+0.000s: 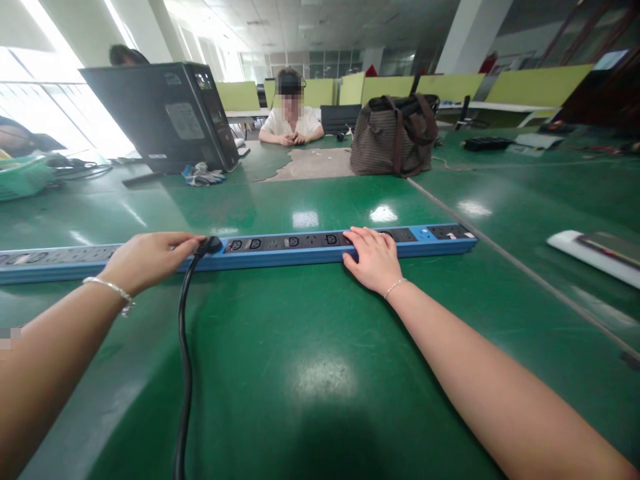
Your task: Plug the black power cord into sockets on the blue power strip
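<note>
A long blue power strip (270,259) with black sockets lies across the green table, running out of view at the left. My left hand (150,260) has its fingers closed on a black plug (213,245), which sits at a socket left of the strip's middle. From the plug a thick black cable (185,360) hangs toward me and leaves at the bottom edge. My right hand (373,257) rests on the strip's right part, fingers spread over the sockets and thumb at the near side.
Beyond the strip stand a black computer case (170,120), a glove (203,175) and a brown striped bag (393,140). A person (293,123) sits across the green table (300,373). A white-edged device (595,253) lies at the right, a green basket (25,177) at the left.
</note>
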Motion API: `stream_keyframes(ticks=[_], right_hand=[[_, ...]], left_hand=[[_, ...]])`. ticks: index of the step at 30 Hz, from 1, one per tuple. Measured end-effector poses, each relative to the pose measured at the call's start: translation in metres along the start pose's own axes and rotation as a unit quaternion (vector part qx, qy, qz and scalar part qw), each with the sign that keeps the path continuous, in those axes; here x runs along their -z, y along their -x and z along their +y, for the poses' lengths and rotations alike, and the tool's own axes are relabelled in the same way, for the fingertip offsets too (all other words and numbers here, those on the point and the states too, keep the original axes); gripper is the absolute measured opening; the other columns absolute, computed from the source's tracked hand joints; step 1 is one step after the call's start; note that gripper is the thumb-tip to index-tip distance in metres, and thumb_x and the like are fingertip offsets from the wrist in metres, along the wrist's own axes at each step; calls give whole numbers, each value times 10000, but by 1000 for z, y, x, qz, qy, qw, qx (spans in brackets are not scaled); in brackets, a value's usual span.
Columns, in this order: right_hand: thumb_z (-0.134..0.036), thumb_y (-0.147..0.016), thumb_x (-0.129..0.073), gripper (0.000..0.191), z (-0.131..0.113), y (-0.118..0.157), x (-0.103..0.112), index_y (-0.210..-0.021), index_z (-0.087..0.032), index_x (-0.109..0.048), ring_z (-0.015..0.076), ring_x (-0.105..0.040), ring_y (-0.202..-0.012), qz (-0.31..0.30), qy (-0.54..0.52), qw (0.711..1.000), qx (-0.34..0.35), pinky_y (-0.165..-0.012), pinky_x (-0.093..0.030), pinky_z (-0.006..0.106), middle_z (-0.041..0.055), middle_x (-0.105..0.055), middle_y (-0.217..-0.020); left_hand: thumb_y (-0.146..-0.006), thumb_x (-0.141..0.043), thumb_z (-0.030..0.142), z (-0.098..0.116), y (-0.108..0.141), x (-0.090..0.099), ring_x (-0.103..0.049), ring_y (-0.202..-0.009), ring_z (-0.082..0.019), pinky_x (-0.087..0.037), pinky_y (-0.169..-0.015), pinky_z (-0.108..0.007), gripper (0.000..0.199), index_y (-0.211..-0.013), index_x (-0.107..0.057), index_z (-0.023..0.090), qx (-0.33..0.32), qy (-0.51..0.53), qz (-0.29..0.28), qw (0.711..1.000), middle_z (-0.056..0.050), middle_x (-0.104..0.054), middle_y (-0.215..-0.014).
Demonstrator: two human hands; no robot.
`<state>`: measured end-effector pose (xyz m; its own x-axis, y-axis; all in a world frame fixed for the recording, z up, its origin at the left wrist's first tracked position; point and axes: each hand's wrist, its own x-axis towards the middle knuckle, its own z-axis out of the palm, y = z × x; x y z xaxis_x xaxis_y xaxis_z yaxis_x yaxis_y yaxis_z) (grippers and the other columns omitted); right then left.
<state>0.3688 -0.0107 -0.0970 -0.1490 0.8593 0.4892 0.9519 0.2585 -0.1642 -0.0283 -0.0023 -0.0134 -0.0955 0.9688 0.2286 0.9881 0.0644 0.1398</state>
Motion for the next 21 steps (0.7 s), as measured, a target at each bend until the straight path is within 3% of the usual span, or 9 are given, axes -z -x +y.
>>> stream_keyframes(ticks=[3,7,11,16,21], right_hand=[[-381,-868,-483,468,0,0,-1,-1311,-245,-548,267,-417,-1306,0,3,1000,-1,-1088,-237,484,41,-532,-1406],[-382,-871,-481,467,0,0,-1,-1312,-246,-551,268,-416,-1306,-2,1,1000,2,-1089,-237,482,40,-529,-1408],[-378,-873,-481,470,0,0,0,-1317,-239,-548,275,-411,-1310,-5,-1,1000,3,-1087,-238,487,48,-524,-1413],[-374,-865,-491,471,1,-1,0,-1315,-246,-543,278,-416,-1306,-7,-3,1000,6,-1084,-240,498,51,-523,-1411],[-372,-869,-483,469,1,-1,0,-1314,-240,-547,278,-411,-1307,-8,-5,1000,5,-1088,-231,498,56,-521,-1413]], left_hand=[[-825,-333,641,22,-5,6,-662,-922,-328,-499,-826,-465,639,-1169,-655,209,-3,-76,-48,996,-132,-726,-950],[-862,-331,501,40,-8,1,-659,-905,-322,-496,-802,-450,505,-1068,-650,168,6,-118,-79,990,-180,-708,-930],[-889,-275,487,46,-2,-3,-664,-872,-325,-500,-755,-449,504,-1140,-565,160,30,-117,-109,987,-192,-702,-926],[-919,-173,493,52,15,-9,-670,-882,-365,-490,-742,-472,567,-1201,-481,108,42,-137,-87,986,-251,-683,-937],[-920,-226,494,48,-2,-5,-668,-883,-322,-494,-741,-436,512,-1152,-499,129,13,-158,-119,980,-230,-686,-967]])
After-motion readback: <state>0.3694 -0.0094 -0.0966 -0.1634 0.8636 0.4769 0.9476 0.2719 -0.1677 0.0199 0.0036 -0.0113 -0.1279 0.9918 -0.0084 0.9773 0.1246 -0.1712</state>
